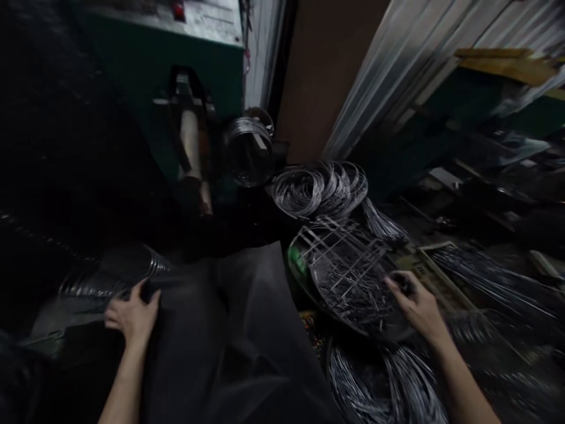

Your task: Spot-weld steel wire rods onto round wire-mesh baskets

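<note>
**Two hands among wire rings and racks**

The left hand (131,315) lies flat with fingers spread, resting on a stack of wire rings (112,277) at the edge of a dark cloth (229,330) that spreads to its right. The right hand (417,306) reaches forward, its fingers curled over the near rim of a wire rack (348,274); the blur makes it hard to tell whether it truly grips it. Just beyond the rack lies a fan of loose wire rings (320,188). More wire coils (388,383) lie below the right wrist. A green machine (176,76) stands well ahead of the left hand.
</note>
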### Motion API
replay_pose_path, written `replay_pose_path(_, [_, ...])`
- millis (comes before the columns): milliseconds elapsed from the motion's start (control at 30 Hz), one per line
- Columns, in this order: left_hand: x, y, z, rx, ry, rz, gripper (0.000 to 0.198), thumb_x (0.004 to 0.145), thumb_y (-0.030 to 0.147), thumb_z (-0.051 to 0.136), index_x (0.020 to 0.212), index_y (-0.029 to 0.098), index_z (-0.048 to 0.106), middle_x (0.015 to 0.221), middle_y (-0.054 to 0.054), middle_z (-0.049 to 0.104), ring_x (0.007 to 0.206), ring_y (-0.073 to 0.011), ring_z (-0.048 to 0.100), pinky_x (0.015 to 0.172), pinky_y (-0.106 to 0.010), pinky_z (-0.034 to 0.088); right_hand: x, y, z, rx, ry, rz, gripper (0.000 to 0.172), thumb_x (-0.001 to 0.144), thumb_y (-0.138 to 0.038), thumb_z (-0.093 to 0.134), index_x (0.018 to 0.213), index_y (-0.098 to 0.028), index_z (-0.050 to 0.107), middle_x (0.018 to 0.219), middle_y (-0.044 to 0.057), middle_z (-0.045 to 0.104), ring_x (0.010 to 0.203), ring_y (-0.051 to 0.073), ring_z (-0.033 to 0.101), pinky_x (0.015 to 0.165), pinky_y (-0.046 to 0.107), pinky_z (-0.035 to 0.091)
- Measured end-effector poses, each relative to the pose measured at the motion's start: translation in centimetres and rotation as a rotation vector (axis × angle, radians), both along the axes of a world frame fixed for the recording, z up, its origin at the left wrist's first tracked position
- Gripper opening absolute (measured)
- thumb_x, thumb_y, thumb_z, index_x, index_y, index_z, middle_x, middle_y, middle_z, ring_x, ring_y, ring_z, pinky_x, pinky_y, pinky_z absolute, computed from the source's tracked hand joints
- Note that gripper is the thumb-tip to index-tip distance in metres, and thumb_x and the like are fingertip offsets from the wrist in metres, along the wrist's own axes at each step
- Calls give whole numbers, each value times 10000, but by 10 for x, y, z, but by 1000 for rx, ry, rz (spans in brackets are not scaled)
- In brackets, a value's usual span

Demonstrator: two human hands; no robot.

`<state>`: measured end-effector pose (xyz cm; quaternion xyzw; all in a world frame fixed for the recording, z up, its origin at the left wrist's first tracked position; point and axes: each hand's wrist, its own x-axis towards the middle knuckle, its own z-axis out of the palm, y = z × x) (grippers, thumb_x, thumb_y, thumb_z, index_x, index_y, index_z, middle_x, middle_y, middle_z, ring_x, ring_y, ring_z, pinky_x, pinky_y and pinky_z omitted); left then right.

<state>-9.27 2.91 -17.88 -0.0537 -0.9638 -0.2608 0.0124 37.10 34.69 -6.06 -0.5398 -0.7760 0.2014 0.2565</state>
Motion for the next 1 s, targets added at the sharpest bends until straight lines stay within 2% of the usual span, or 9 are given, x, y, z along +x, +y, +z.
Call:
replay_pose_path(67, [8,-3,7,119,-16,-45,660,761,590,567,1282,184,560,1481,-222,232,1334,-485,253,1035,-665,244,-55,-16,-11,-107,41,225,336,777,-536,524,861,-216,578,758,28,639,713,190,591,699,301,482])
replay_pose_path(200, [31,1,15,631,-165,-480,591,848,579,463,1305,210,521,1402,-139,442,1309,-323,412,1113,-507,315,-164,-30,-31,-364,-58,853,315,809,-458,552,980,-211,648,941,45,686,890,205,632,834,329,499])
replay_pose_path(300, [47,1,12,843,-346,-624,496,888,526,449,1297,256,522,1387,-89,483,1282,-276,467,1078,-443,405,-229,-2,-11,-323,-135,1182,355,779,-429,618,1073,-236,671,1095,49,683,1026,222,625,941,357,466])
replay_pose_path(367, [54,2,10,810,-311,-598,477,832,512,565,1239,261,573,1408,-79,454,1266,-284,483,1052,-437,441,-274,32,23,-70,-33,1107,317,842,-389,563,1103,-239,665,1120,47,680,1052,211,616,971,364,445])
replay_pose_path(467, [60,9,8,666,-166,-430,486,754,537,645,1151,258,630,1288,-84,529,1129,-289,573,966,-468,504,-353,84,84,442,15,823,247,887,-319,513,1021,-198,682,1023,78,682,958,222,615,902,370,462])
replay_pose_path(567, [63,18,8,648,-147,-301,422,799,576,535,1038,255,672,1104,-63,639,1042,-272,621,942,-455,510,-432,116,126,734,-337,647,273,898,-262,492,1098,-164,651,1101,134,638,1031,258,564,838,360,457])
replay_pose_path(667, [68,19,5,668,-209,-138,451,820,586,455,1067,260,645,1070,-43,679,990,-248,650,900,-402,528,-480,127,138,790,-669,644,305,907,-182,431,1141,-156,624,1119,148,627,1052,263,551,754,329,449])
replay_pose_path(800, [79,14,6,623,-214,66,502,832,599,411,1137,244,594,1008,-48,686,911,-237,658,836,-383,532,-485,127,132,765,-763,677,363,935,-131,310,1112,-146,627,1071,155,640,978,259,576,701,328,429])
replay_pose_path(1000, [93,13,7,654,-233,-3,525,810,617,416,1128,240,593,1154,-66,647,1058,-270,610,948,-437,478,-450,117,139,772,-790,685,347,927,-96,308,1166,-115,558,1091,170,630,948,239,566,677,305,423])
